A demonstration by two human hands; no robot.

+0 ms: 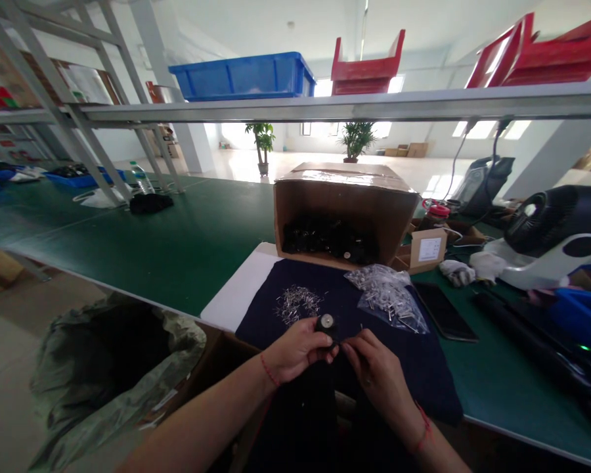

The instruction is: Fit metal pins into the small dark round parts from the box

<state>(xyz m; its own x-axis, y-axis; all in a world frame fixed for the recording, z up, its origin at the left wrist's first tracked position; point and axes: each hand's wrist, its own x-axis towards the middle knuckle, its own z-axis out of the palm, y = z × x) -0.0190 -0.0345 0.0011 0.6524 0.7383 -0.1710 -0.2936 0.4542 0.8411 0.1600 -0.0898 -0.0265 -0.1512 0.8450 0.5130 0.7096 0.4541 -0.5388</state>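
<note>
My left hand (pixel 295 349) is closed around a small black part with a round silver disc (pixel 328 321) on its top. Close to its right side, my right hand (pixel 374 362) is pinched at the part's lower edge; whatever its fingertips hold is too small to name. Beyond my left hand lies a loose pile of small metal pins (pixel 298 303) on a dark blue cloth (pixel 270 289). A clear plastic bag (pixel 389 295) full of similar metal pieces rests on the cloth past my right hand. Behind them a cardboard box (pixel 283 217) lies open toward me with black parts inside.
A phone-like black slab (pixel 446 312) and a long black object (pixel 526 335) lie on the green table (pixel 201 230) at right, near a fan (pixel 556 223) and a blue bin (pixel 584 322). A lined waste container (pixel 177 335) stands below left. A shelf (pixel 374 105) crosses overhead.
</note>
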